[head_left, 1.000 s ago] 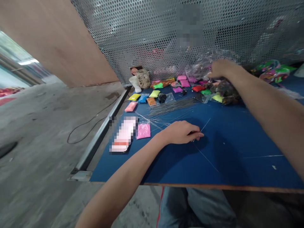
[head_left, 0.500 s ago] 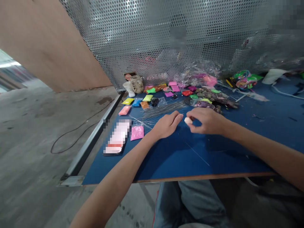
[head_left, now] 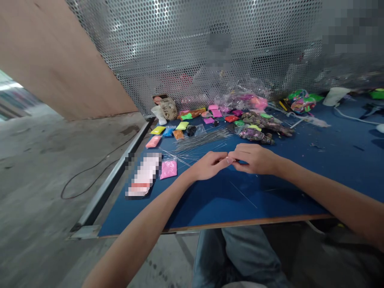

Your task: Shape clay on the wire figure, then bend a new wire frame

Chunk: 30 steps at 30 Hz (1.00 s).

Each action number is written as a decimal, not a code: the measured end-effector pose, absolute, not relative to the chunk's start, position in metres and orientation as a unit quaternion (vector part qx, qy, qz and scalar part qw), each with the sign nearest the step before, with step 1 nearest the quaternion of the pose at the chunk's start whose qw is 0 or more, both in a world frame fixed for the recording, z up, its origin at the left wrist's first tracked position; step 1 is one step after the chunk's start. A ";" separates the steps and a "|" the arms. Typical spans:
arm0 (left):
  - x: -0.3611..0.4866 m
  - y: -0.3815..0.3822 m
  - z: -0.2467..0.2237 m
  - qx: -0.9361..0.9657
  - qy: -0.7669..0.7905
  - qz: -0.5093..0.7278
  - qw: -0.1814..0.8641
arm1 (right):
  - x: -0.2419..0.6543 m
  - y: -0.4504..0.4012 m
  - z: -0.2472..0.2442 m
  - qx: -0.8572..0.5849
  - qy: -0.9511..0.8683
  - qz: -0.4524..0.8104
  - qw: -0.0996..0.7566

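My left hand [head_left: 211, 165] and my right hand [head_left: 252, 159] meet at the fingertips above the blue table [head_left: 210, 204]. Both are closed, thumbs and fingers pressed together. Between them is a small pale lump of modelling clay, now almost wholly covered by the fingers. Whether the left fingers grip it or only touch it cannot be made out. A thin straight wire [head_left: 243, 195] lies on the table just below the hands. Behind the left hand is a bundle of thin metal wires [head_left: 207, 140], and a pink clay packet [head_left: 168, 169] lies to its left.
A phone [head_left: 145, 176] lies at the table's left side. Several coloured packets, such as a yellow one [head_left: 158, 130], line the back. Mottled brown bark-like pieces [head_left: 255, 134] lie behind the right hand. A perforated metal panel [head_left: 180, 52] rises behind. A white cup [head_left: 335, 96] lies far right.
My hands have come together, and the pale lump that showed in my right fingers is now covered. The whole view has shifted slightly.
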State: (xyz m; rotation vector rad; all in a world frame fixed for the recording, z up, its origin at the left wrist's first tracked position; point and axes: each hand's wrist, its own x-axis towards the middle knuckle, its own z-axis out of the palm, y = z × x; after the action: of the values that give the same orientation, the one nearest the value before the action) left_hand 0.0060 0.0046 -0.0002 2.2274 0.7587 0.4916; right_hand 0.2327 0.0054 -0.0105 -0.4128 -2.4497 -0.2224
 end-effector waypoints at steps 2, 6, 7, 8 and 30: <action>0.005 0.004 -0.001 0.850 0.287 0.190 0.398 | 0.233 0.002 -0.009 -0.148 -0.934 -0.091 0.311; 0.003 0.002 -0.001 0.826 0.275 0.193 0.453 | 0.233 0.000 -0.006 -0.145 -0.936 -0.064 0.316; 0.002 0.002 -0.001 0.823 0.274 0.196 0.457 | 0.234 0.000 -0.006 -0.149 -0.934 -0.045 0.322; 0.002 0.002 0.000 0.824 0.275 0.199 0.454 | 0.235 0.002 -0.006 -0.156 -0.932 -0.026 0.327; 0.006 -0.003 0.002 0.856 0.283 0.263 0.342 | 0.235 0.004 -0.013 -0.267 -0.808 0.252 0.460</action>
State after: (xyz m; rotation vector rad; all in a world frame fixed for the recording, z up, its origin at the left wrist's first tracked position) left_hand 0.0062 -0.0031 0.0022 2.2265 0.7355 0.6847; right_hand 0.2353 0.0036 -0.0129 -0.6563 -1.9899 0.6214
